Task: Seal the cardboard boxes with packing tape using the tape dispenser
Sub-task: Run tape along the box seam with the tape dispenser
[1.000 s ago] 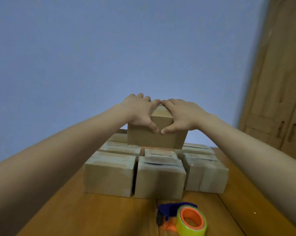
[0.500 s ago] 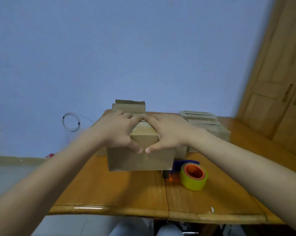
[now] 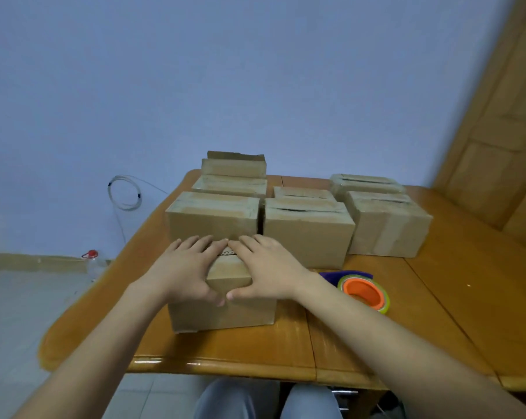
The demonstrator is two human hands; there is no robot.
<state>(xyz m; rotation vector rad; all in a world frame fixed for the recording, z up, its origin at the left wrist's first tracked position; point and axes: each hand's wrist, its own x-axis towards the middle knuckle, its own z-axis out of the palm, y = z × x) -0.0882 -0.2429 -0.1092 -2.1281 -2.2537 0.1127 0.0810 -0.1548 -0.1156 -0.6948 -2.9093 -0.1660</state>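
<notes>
1. Glossy orange-brown wooden surface (image 3: 437, 313): one. It carries everything. The finish looks slick, so I'd expect a light box to skate if pushed sideways.
2. Brown rectangular cardboard boxes (image 3: 308, 237): eight by my count.
   - Seven sit at the far side in three columns: three left, two middle, two right. The eighth stands alone, nearer.
   - Both middle boxes and the two on the right show a dark open slit along the top seam.
   - The nearer right box has a glossy tape band down its front.
   - The farthest left box has a flap standing up.
3. Near brown cardboard box (image 3: 225, 316): the one in work. It sits near-centre on the surface, just in front of the left and middle columns.
   - Judgement: light, contents unknown. Walls and corners are stiff; flaps are springy and weak mid-span.
   - Lift by the side walls. Press close to the seam, not on the flap centres.
4. Left hand (image 3: 183, 275) and right hand (image 3: 269, 275): two.
   - Both lie flat on the near box's top, fingers straight and spread.
   - The index tips nearly meet over the seam, and the thumbs hang over the near top edge.
   - They are pressing, with nothing clasped.
5. Purple-handled tape dispenser with orange hub and yellow-green roll (image 3: 366, 293): one, with one roll.
   - It lies on the surface just right of the near box, beside the right wrist, untouched.
   - Likely rigid, light plastic. Take it by the purple handle; the cutter end isn't visible, so go carefully there.
</notes>
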